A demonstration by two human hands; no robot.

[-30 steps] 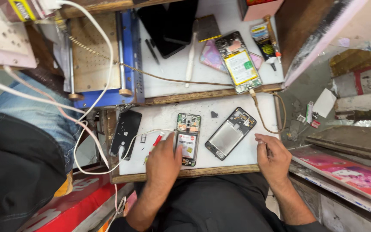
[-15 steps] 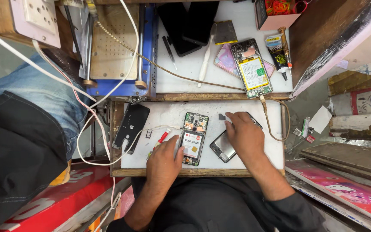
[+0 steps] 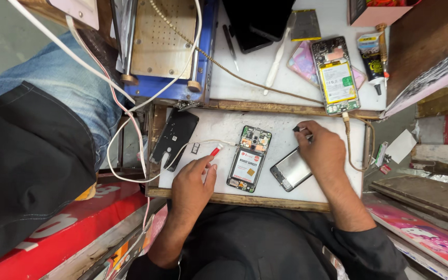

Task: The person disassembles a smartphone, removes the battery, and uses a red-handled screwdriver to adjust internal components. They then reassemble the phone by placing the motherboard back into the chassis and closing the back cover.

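An opened phone (image 3: 249, 158) with its battery and circuit board exposed lies in the middle of the white work board (image 3: 219, 129). My left hand (image 3: 194, 182) rests to its left, thumb and forefinger pinching the red plug (image 3: 215, 151) of a white cable. My right hand (image 3: 323, 154) reaches over a loose phone panel (image 3: 289, 172) to the right of the phone. Its fingertips are closed on a small dark part (image 3: 296, 128) near the board's far edge. A black back cover (image 3: 175, 136) and a small metal tray (image 3: 195, 148) lie to the left.
On the far shelf lie a second opened phone with a yellow-green battery (image 3: 335, 75), a glue tube (image 3: 371, 61), a white stick tool (image 3: 276, 66), tweezers (image 3: 230, 46) and a blue-framed machine with a perforated plate (image 3: 164, 41). Another person's jeans-clad leg (image 3: 53, 88) is at the left.
My right hand went from the board's right edge up and left across the loose panel, and its fingertips now pinch a small dark part. My left hand barely moved.
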